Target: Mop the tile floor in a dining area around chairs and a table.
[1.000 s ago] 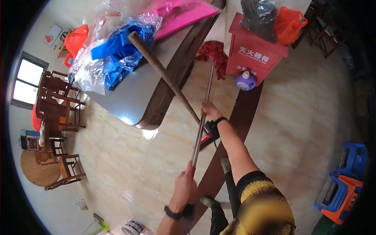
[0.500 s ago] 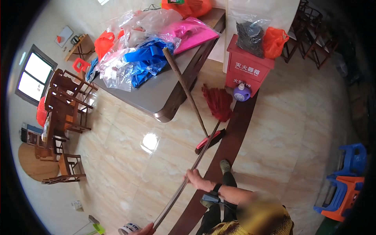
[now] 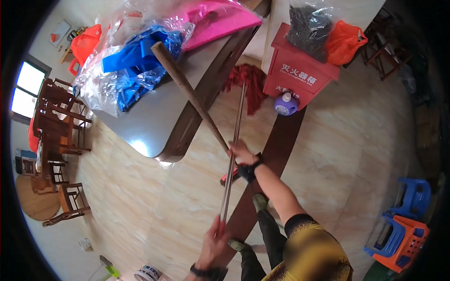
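Note:
A mop with a red strand head [image 3: 253, 86] and a thin metal handle slants across the floor. My left hand [image 3: 214, 240] is closed around the near end of that handle. Farther up, my right hand [image 3: 242, 151] wraps around its middle. The mop head lies on the floor between the table and the red box. A broom with a long wooden handle [image 3: 190, 93] leans up over the table edge, crossing close by my right hand; whether I touch it, I cannot tell. Its red broom head [image 3: 229, 176] is partly hidden behind the mop handle and my wrist.
A grey table [image 3: 136, 129] bears plastic bags and a pink package [image 3: 220, 23]. Beside a red fire extinguisher box [image 3: 300, 65] sits a purple jug [image 3: 286, 104]. Wooden chairs [image 3: 61, 114] line the left, plastic stools [image 3: 398, 239] the right. A white bucket [image 3: 147, 273] stands near left.
The mop head has shifted left and farther away, toward the table. My right hand has reached forward with the handle. My left hand has risen farther into view.

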A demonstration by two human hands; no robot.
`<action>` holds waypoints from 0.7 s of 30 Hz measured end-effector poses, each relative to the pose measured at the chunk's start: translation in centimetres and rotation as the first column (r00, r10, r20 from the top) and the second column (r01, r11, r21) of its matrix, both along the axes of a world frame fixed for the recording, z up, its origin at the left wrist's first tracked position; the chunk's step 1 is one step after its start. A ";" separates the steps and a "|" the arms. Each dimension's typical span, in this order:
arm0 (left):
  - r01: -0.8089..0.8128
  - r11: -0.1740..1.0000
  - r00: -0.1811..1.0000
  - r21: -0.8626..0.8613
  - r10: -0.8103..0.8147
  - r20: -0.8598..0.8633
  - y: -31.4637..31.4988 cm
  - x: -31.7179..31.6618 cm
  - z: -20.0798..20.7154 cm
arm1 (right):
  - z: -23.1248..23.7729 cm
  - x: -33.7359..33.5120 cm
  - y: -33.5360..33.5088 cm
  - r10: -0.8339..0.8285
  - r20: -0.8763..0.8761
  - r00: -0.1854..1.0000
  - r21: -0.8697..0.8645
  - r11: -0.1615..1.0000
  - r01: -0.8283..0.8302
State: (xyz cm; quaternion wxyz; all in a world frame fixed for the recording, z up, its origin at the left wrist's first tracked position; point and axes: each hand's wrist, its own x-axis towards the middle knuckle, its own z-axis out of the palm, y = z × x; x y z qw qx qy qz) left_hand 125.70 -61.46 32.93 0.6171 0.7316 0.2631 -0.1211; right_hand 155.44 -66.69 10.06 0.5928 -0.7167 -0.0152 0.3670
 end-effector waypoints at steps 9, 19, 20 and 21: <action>-0.040 0.989 0.992 -0.145 0.056 0.113 -5.5 12.2 -8.7 | 2.3 8.0 -3.5 0.186 0.268 0.945 -0.408 0.911 -0.064; -0.181 0.942 0.966 -0.283 0.117 -0.229 -5.5 -9.7 4.8 | 6.4 -18.2 -3.7 0.147 -0.089 0.985 -0.301 0.939 -0.167; -0.186 0.925 0.956 -0.333 0.092 -0.277 -5.3 -10.7 7.6 | 7.7 -20.0 -4.2 0.164 -0.102 0.981 -0.284 0.941 -0.186; -0.215 0.904 0.936 -0.370 0.083 -0.341 -4.9 -12.3 9.8 | 10.0 -22.1 -4.0 0.166 -0.107 0.980 -0.277 0.942 -0.190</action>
